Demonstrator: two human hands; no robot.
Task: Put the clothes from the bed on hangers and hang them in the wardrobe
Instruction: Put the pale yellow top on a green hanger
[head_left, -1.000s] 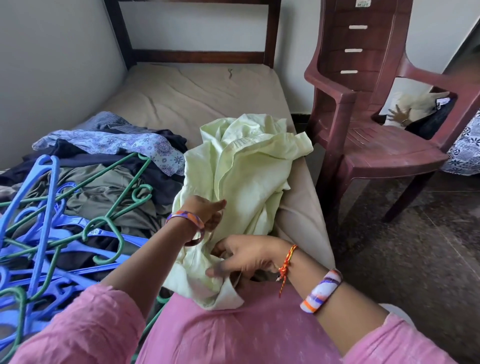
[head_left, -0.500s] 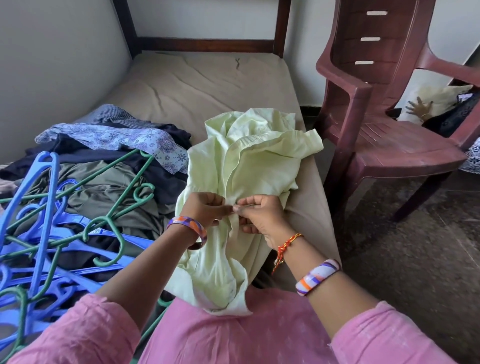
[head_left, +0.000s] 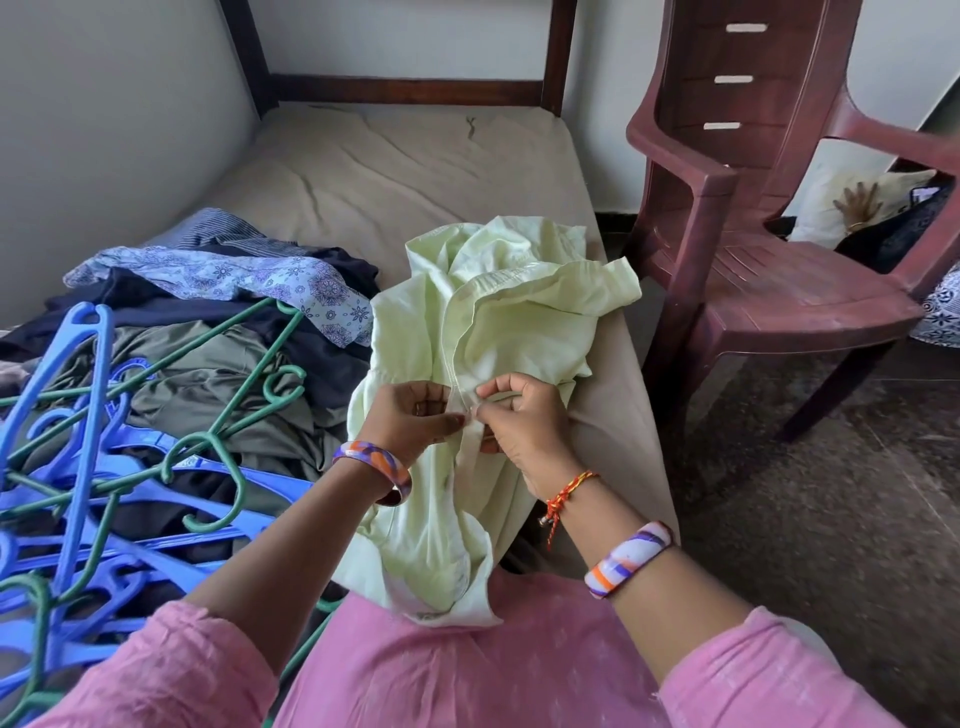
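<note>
Head view, only cam I've got: left hand (head_left: 415, 415) and right hand (head_left: 524, 421) meet at the front edge of the pale green garment (head_left: 498, 317), both pinching its seamed strip betw. thumb and fingertips, fingers curled tight, nothing slack. Looks to me like I'm working a fastening or lining up the placket before the garment goes on a hanger, can't tell which. To do it well I'd keep both pinches close together, hold the strip taut and flat, and not drag the rest of the cloth off the bed (head_left: 395, 171). The garment lies bunched on the mattress near the right edge, upper part crumpled beyond the hands, lower part draped toward my lap; the grip sits about mid-length on its front seam. Hangers (head_left: 83, 467), blue and green, lie in a tangle well left of the hands, on top of the dark clothes pile (head_left: 218, 364). No wardrobe in shot. Red chair (head_left: 769, 260) stands just beside the bed, right.
</note>
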